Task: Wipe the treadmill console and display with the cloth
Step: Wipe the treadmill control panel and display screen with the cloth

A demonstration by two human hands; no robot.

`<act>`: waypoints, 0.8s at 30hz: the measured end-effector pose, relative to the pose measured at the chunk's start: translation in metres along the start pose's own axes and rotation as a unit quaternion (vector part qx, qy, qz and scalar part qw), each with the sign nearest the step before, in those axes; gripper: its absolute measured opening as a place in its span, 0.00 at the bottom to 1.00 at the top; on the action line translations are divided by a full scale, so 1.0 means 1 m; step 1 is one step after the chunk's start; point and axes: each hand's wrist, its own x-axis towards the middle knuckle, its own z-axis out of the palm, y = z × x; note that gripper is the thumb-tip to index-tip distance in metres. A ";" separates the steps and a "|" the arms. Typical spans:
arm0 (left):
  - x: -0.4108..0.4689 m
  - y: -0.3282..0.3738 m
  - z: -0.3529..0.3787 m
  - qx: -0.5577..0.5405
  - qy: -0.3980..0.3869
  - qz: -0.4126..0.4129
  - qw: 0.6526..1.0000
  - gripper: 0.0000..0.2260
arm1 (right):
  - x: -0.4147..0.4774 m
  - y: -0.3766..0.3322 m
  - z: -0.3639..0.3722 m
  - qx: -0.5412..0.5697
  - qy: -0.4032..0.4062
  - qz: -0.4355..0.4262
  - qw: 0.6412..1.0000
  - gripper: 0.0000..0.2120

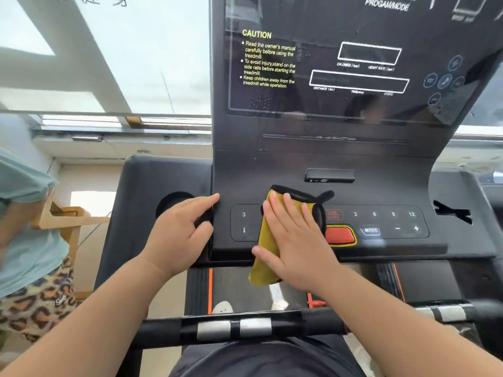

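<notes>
— Where is the cloth?
— The yellow cloth (264,270) lies on the button panel of the console (299,164). Its lower end hangs over the front edge, above the belt (239,287). My right hand (294,240) presses it flat, fingers straight.
— And your other hand?
— My left hand (179,232) rests loose beside the cup holder (171,205), holding nothing.
— The surroundings?
— The dark display (353,77) above shows spots. A red button (340,235) is just right of the cloth. Left of the console is a bright window (109,63).
</notes>
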 end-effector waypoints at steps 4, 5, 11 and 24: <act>0.002 0.004 -0.002 -0.011 0.028 -0.024 0.999 0.27 | 0.043 -0.002 -0.012 -0.017 0.017 -0.010 1.000 0.44; 0.003 0.004 -0.003 -0.019 0.041 -0.035 0.998 0.28 | 0.052 -0.006 -0.012 -0.023 0.020 -0.032 0.999 0.43; 0.030 0.010 -0.007 -0.058 0.110 -0.069 0.990 0.28 | 0.073 -0.008 -0.007 -0.060 0.031 -0.189 0.980 0.39; 0.053 0.030 0.018 -0.007 0.161 -0.057 0.985 0.18 | 0.085 0.024 -0.033 -0.024 0.368 -0.107 0.923 0.23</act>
